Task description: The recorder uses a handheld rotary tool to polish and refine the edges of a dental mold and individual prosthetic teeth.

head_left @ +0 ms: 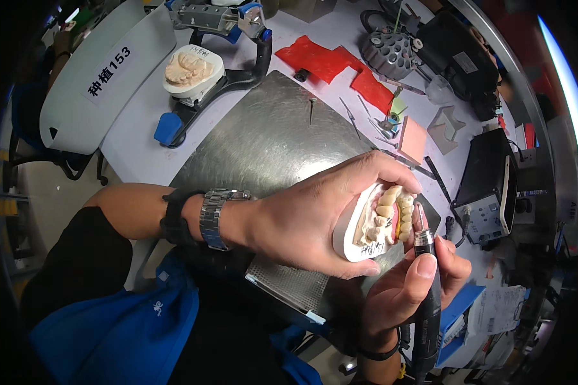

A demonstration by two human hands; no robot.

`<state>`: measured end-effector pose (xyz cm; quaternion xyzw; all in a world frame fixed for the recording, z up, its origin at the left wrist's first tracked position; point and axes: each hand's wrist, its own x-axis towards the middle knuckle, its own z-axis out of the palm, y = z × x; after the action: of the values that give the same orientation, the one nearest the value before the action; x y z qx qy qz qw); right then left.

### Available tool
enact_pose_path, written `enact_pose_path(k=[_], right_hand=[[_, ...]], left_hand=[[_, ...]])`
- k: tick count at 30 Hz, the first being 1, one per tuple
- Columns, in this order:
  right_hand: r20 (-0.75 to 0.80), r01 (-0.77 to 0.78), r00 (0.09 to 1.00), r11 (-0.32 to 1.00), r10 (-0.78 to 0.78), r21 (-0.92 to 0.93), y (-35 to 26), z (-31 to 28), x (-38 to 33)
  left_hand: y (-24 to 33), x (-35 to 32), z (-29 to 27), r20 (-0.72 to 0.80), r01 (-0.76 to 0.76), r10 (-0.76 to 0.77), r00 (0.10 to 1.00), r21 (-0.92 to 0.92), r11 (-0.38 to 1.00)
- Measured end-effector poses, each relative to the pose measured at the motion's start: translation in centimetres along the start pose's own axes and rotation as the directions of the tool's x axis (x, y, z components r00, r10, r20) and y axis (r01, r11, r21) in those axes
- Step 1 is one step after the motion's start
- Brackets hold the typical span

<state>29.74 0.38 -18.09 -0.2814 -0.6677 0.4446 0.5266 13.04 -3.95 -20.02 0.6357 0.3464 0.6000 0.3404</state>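
The left hand (315, 221) is clamped, fingers curled over the top and thumb below, around a cream plaster dental cast with a row of yellowish teeth (379, 221), held above the brushed steel bench plate (270, 138). The right hand (408, 289) grips a slim black rotary handpiece (427, 282), fingers closed on its barrel, tip touching the teeth (a second cast sits in the black articulator (202, 77) further back)

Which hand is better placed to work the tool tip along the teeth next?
The right hand. It grips the black handheld tool like a pen, tip right at the teeth on the plaster dental model. The left hand is wrapped around the model, so it is occupied holding it.
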Motion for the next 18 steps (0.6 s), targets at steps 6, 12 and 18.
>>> enact_pose_path(k=[6,12,18], right_hand=[[-0.021,0.056,0.998,0.996,-0.055,0.073,1.23,-0.18,-0.23],[-0.019,0.035,0.999,0.999,-0.035,0.018,1.02,0.36,-0.21],[-0.057,0.036,0.998,0.998,-0.034,0.046,1.18,0.6,-0.29]], left_hand=[[-0.92,0.06,0.76,-0.104,-0.088,0.086,0.991,-0.02,0.996],[-0.99,0.02,0.61,-0.079,-0.091,0.091,0.993,0.0,0.996],[-0.99,0.05,0.45,-0.049,-0.111,0.109,0.993,-0.027,0.993]])
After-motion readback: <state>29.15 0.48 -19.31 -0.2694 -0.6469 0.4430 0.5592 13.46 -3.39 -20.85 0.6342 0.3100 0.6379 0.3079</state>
